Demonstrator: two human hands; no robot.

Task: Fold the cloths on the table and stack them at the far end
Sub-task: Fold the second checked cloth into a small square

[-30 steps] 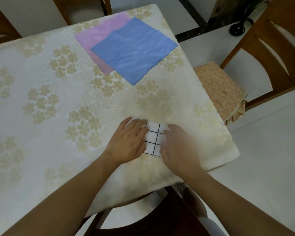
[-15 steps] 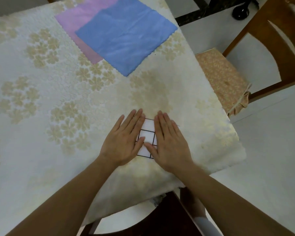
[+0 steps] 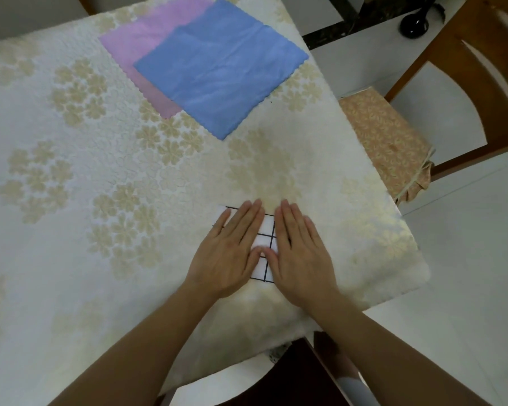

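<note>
The left hand (image 3: 228, 249) and right hand (image 3: 301, 253) are laid flat, palms down, side by side on a small white cloth with a black grid (image 3: 265, 244). All fingers are held straight and pointed toward the far end of the table; nothing is gripped or pinched. The two thumbs are brought close together over the middle of the cloth, and whether they touch cannot be told. The gridded cloth is seen folded to a compact rectangle, most of it covered by the hands; a strip is exposed between them and a corner beyond the left fingertips. It is placed near the table's near right corner.

The table (image 3: 71, 171) is covered with a cream cloth printed with pale gold flower clusters. At the far end a blue cloth (image 3: 220, 65) is spread flat and unfolded, overlapping a pink cloth (image 3: 147, 45) that is also spread flat beneath it, its left part exposed. Both are well apart from the hands.

To the right of the table a wooden chair (image 3: 481, 98) with a patterned seat cushion (image 3: 387, 136) is noted. A dark round object (image 3: 414, 23) is seen on the floor beyond.
</note>
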